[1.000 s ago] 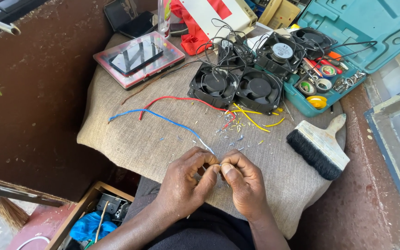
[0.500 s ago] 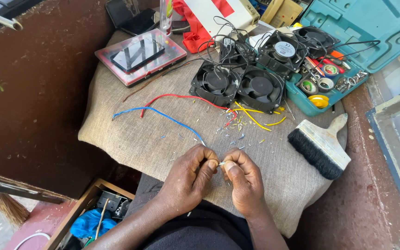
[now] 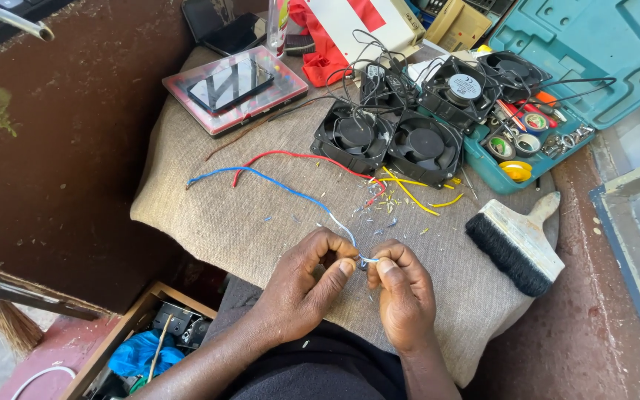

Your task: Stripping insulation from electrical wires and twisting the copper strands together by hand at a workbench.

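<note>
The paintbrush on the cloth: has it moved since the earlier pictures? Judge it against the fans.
No. The paintbrush lies at the same spot on the cloth, right of the hands and below the black fans, as before.

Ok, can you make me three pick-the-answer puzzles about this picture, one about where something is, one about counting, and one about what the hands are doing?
1. Where does the paintbrush lie?
A. right of the hands
B. on the red case
C. inside the toolbox

2. How many black fans show?
A. two
B. four
C. six

3. What do the left hand and right hand do?
A. rest flat
B. pinch the blue wire
C. hold the paintbrush

Answers: 1 A, it lies on the cloth to their right. 2 B, four sit clustered by the toolbox. 3 B, fingertips of both meet at the wire's end.
</note>
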